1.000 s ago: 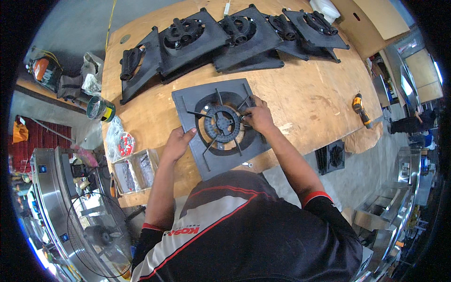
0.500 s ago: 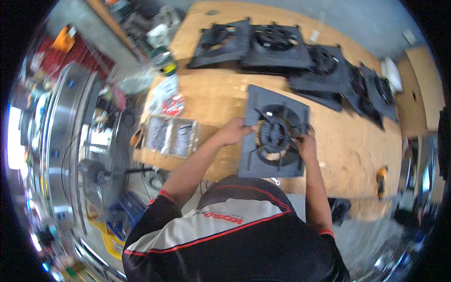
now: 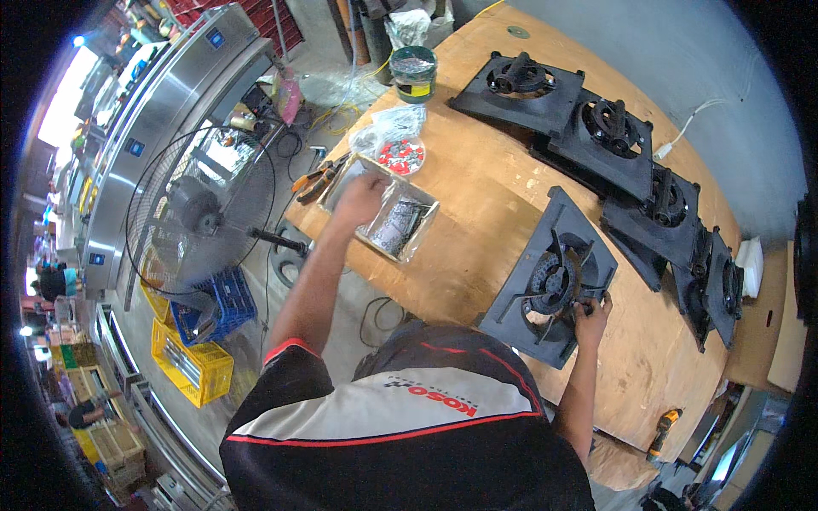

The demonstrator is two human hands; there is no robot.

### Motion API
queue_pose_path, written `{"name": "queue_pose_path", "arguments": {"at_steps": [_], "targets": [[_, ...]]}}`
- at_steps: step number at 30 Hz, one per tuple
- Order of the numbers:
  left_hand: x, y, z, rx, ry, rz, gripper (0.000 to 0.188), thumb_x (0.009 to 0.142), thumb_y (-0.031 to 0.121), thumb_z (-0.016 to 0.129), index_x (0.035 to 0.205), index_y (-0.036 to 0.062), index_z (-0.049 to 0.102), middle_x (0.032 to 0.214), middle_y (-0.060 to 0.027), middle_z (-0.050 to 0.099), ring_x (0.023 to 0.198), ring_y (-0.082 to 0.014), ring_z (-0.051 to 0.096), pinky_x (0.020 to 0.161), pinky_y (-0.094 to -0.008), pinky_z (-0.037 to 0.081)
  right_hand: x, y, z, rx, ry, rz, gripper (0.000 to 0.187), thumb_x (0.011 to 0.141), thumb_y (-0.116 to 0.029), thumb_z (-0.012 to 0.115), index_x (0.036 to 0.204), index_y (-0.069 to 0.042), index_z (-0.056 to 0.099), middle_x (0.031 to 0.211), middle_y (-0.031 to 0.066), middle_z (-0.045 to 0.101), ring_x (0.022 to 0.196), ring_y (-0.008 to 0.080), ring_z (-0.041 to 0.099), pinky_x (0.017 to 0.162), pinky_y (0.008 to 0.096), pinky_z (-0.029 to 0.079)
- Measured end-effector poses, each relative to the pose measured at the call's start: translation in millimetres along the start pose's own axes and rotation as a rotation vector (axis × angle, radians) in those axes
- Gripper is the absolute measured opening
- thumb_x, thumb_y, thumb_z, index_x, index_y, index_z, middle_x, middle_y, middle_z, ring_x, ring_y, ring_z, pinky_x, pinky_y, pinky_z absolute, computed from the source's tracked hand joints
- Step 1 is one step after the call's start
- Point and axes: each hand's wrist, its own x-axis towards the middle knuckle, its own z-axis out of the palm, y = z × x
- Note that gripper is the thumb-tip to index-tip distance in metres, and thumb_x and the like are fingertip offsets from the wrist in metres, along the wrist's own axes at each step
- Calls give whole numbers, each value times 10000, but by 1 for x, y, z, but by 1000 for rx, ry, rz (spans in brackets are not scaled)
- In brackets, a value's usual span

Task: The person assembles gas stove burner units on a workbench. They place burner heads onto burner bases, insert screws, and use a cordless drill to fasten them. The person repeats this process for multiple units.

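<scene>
A black square gas burner plate (image 3: 521, 300), with a round burner (image 3: 554, 277) and pan-support arms, lies angled on the table before me. At its right edge my right hand (image 3: 590, 322) is closed, its thumb and fingers bent near the burner. Off to the left, my left hand (image 3: 360, 200) reaches into the far compartment of a two-part box (image 3: 415, 249). Its fingers are curled downward and what they pinch, if anything, is hidden. Small dark metal pieces, perhaps screws, lie in the near compartment (image 3: 396, 223).
Several more black burner plates (image 3: 596, 149) stand in a row along the table's far right. Beside the box are orange-handled pliers (image 3: 317, 180), a tub of red and white parts (image 3: 400, 156) and a dark bucket (image 3: 414, 75). A power screwdriver (image 3: 665, 433) lies near the right edge; a fan (image 3: 200, 209) stands left.
My left hand has left the plate and moved to the parts box. The plate now lies tilted clockwise, with my right hand still at it. The view has turned leftward.
</scene>
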Motion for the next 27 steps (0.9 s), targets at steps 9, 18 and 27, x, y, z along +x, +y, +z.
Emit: {"name": "queue_pose_path", "arguments": {"at_steps": [9, 18, 27], "targets": [[-19, 15, -6, 466, 235, 241, 236, 804, 173, 625, 1001, 68, 702, 851, -199, 681, 867, -375, 663, 836, -468, 513, 1, 15, 6, -80, 43, -49, 190, 780, -121, 751, 920, -19, 672, 1468, 186, 350, 1279, 384, 454, 1008, 414, 435], [-23, -1, 68, 803, -556, 117, 209, 798, 151, 591, 875, 23, 736, 901, -217, 703, 867, -346, 697, 725, -452, 557, 1, 24, 8, -24, 47, -93, 209, 768, -122, 758, 928, -22, 666, 1451, 198, 370, 1295, 396, 432, 1026, 418, 413], [-13, -36, 96, 833, -518, 386, 221, 739, 239, 619, 765, 52, 734, 812, -195, 701, 783, -345, 696, 692, -474, 556, 4, 54, 19, 142, 36, -60, 329, 788, -145, 732, 1052, 31, 648, 1457, 232, 369, 1336, 402, 365, 1100, 453, 325]]}}
